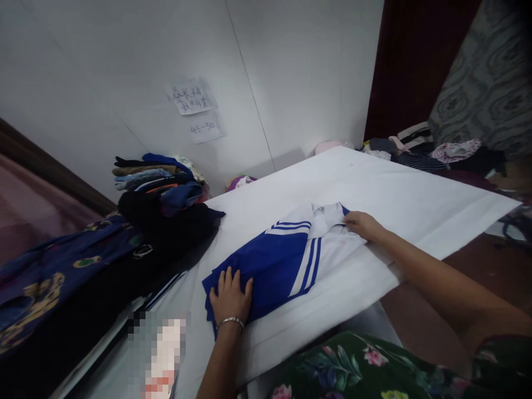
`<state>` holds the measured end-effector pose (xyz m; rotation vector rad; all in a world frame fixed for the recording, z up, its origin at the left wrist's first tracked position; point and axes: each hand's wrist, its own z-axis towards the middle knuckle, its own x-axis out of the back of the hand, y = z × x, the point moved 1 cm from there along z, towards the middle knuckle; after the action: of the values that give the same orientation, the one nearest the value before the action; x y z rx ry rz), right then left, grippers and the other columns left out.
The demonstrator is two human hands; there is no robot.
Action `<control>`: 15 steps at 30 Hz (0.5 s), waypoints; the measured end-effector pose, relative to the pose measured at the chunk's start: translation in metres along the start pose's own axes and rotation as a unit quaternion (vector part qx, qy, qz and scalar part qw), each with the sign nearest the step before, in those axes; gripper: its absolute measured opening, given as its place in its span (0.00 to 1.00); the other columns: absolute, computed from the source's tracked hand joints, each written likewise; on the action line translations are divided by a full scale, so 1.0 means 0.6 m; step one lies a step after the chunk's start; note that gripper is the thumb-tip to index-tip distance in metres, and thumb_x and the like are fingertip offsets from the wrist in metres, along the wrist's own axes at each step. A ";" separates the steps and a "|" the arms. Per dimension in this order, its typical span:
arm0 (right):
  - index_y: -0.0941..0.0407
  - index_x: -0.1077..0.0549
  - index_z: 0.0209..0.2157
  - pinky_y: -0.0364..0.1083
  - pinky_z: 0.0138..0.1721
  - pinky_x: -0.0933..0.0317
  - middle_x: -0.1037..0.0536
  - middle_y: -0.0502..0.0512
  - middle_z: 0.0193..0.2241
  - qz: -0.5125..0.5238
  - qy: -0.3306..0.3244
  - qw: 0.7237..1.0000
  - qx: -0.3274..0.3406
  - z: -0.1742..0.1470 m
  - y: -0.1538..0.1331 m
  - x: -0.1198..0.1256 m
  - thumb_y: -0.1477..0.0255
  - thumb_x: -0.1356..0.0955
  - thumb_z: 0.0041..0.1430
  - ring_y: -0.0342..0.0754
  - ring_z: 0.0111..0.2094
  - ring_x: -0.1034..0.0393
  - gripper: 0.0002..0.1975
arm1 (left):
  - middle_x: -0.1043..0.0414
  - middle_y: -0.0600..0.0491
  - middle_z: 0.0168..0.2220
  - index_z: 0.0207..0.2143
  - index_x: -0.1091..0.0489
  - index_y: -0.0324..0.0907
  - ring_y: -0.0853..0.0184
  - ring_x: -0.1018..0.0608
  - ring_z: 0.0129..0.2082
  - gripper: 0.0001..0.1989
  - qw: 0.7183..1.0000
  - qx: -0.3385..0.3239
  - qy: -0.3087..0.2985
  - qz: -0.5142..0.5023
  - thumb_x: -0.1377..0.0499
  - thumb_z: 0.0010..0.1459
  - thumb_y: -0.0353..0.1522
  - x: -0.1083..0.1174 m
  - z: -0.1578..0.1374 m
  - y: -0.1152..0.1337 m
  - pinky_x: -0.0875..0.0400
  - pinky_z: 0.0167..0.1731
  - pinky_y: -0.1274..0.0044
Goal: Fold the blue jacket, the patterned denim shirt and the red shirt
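A blue and white jacket (270,263) with striped bands lies partly folded on the white table (419,199). My left hand (230,296), wearing a silver bracelet, rests flat on its blue end with the fingers spread. At the other end my right hand (363,225) pinches the white collar area, where a bit of blue shows beside the fingertips. The underside of the jacket is hidden.
To the left is a stack of folded clothes (158,174), with dark garments (166,233) spread below it. More clothes (419,149) are heaped beyond the table's far right side. Paper notes (193,97) hang on the wall behind.
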<state>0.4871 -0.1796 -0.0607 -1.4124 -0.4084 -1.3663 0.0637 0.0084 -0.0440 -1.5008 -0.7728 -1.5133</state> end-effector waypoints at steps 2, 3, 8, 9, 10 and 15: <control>0.53 0.21 0.34 0.47 0.45 0.35 0.20 0.53 0.38 0.010 -0.032 0.999 0.012 -0.005 0.005 0.004 0.75 0.36 0.53 0.50 0.41 0.27 0.11 | 0.47 0.49 0.67 0.60 0.35 0.43 0.57 0.45 0.67 0.28 1.000 -0.001 0.005 0.001 0.54 0.64 0.46 -0.002 0.000 -0.001 0.47 0.61 0.56; 0.53 0.21 0.34 0.46 0.45 0.35 0.20 0.53 0.39 0.008 -0.046 0.999 0.017 -0.006 0.007 0.006 0.75 0.36 0.52 0.50 0.41 0.27 0.12 | 0.46 0.49 0.67 0.60 0.35 0.43 0.56 0.45 0.67 0.27 1.000 -0.001 0.007 0.001 0.54 0.64 0.46 -0.002 0.000 -0.001 0.47 0.61 0.56; 0.53 0.20 0.34 0.51 0.48 0.36 0.19 0.55 0.40 -0.044 -0.078 0.996 0.021 -0.002 0.003 0.015 0.77 0.36 0.48 0.55 0.44 0.27 0.14 | 0.46 0.48 0.66 0.60 0.35 0.43 0.56 0.45 0.67 0.27 1.000 -0.006 0.007 0.005 0.54 0.64 0.45 0.002 -0.001 0.001 0.47 0.60 0.56; 0.52 0.20 0.34 0.52 0.49 0.37 0.19 0.55 0.41 -0.061 -0.074 0.995 0.020 0.001 -0.003 0.016 0.77 0.36 0.48 0.56 0.45 0.27 0.14 | 0.46 0.48 0.66 0.60 0.35 0.43 0.56 0.45 0.67 0.27 1.000 -0.005 0.006 0.003 0.54 0.64 0.45 0.003 -0.001 0.001 0.47 0.60 0.56; 0.51 0.20 0.35 0.54 0.51 0.38 0.19 0.54 0.42 -0.077 -0.066 0.995 0.025 0.003 -0.012 0.016 0.76 0.36 0.50 0.57 0.47 0.28 0.14 | 0.46 0.48 0.66 0.60 0.35 0.43 0.56 0.45 0.66 0.27 1.000 -0.004 0.004 0.001 0.54 0.64 0.45 0.003 -0.002 0.001 0.47 0.61 0.56; 0.52 0.24 0.49 0.56 0.58 0.44 0.26 0.57 0.54 -0.071 -0.020 0.993 0.094 0.002 -0.055 -0.010 0.65 0.37 0.60 0.57 0.58 0.38 0.18 | 0.46 0.48 0.67 0.60 0.35 0.44 0.56 0.45 0.67 0.27 1.000 -0.002 0.002 -0.010 0.54 0.64 0.45 0.002 -0.003 0.001 0.48 0.61 0.56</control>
<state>0.4589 -0.1643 -0.0509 -1.2764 -0.6583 -1.3760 0.0635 0.0066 -0.0433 -1.4975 -0.7845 -1.5324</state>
